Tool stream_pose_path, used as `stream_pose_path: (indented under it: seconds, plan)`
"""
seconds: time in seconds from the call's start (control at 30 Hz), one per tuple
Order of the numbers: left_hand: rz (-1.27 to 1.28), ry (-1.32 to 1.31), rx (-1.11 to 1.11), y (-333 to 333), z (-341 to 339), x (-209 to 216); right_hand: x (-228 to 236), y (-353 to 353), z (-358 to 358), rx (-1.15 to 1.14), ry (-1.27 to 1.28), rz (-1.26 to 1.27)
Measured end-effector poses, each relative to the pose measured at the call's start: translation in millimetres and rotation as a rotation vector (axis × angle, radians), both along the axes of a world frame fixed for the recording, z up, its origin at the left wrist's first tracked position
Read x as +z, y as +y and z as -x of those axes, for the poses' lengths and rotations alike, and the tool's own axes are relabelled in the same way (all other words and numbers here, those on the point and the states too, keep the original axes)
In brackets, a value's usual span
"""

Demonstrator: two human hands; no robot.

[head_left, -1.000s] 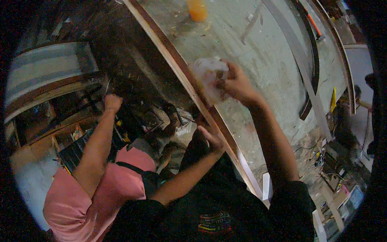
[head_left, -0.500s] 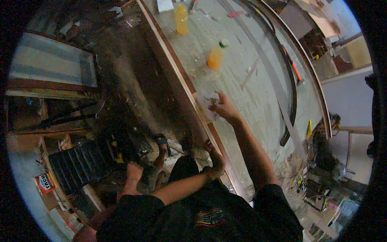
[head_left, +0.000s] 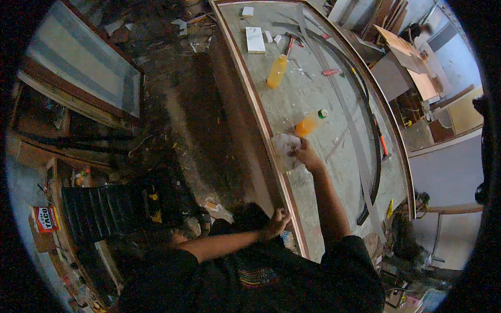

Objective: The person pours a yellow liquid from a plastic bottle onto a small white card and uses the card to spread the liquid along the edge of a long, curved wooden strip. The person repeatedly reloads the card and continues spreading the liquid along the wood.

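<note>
My right hand [head_left: 307,155] is closed on a white crumpled sheet [head_left: 284,144], pressed on the grey worktop [head_left: 334,151] by its near-left rim; I cannot tell whether it is cloth or thin plastic. Just beyond these fingers stands a bottle of orange liquid [head_left: 308,125] with a green cap. Lower down, my left hand [head_left: 278,221] has its fingers curled against the wooden edge strip [head_left: 293,219] of the table. The palm side is hidden. A second bottle [head_left: 276,72], with yellow-orange liquid, stands farther up the table.
A hammer [head_left: 290,46], white blocks [head_left: 255,40] and a red-handled tool [head_left: 330,72] lie at the far end. Long black strips [head_left: 377,172] and an orange-handled hammer [head_left: 384,145] line the right side. At left are a black slatted seat [head_left: 99,211] and a framed panel [head_left: 86,57]. Someone [head_left: 415,31] is far right.
The view has shifted, showing more of the table's far end. Along the rim, my right hand and the white sheet have moved closer to the near bottle. My left hand has moved forward along the edge too.
</note>
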State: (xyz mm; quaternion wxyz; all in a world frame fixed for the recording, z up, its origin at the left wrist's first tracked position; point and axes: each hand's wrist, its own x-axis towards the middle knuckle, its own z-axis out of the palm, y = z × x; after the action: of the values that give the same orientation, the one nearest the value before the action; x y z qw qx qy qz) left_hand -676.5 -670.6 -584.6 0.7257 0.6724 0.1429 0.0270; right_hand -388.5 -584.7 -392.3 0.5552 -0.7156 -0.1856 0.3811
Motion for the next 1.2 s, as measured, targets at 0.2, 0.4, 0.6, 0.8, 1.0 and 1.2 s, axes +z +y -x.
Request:
stream_pose_path:
  seconds: [0.2, 0.4, 0.6, 0.8, 1.0, 1.2]
  plan:
    - [0.041, 0.108, 0.291, 145, -38, 111, 26, 34, -22, -0.193, -0.077, -0.119]
    - [0.104, -0.048, 0.527, 275, -102, 110, 6, 102, -50, -0.148, -0.268, 0.298]
    - [-0.026, 0.008, 0.568, 429, -161, 87, -24, 116, -71, -0.005, -0.116, 0.108]
    - [-0.074, 0.047, 0.472, 567, -196, 66, 24, 143, -50, -0.153, -0.149, 0.284]
    - [0.002, 0.066, 0.404, 626, -257, 91, 106, 251, -87, -0.183, -0.457, 0.380]
    - [0.051, 0.123, 0.304, 669, -320, 107, 121, 376, -146, -0.759, 0.080, -0.330]
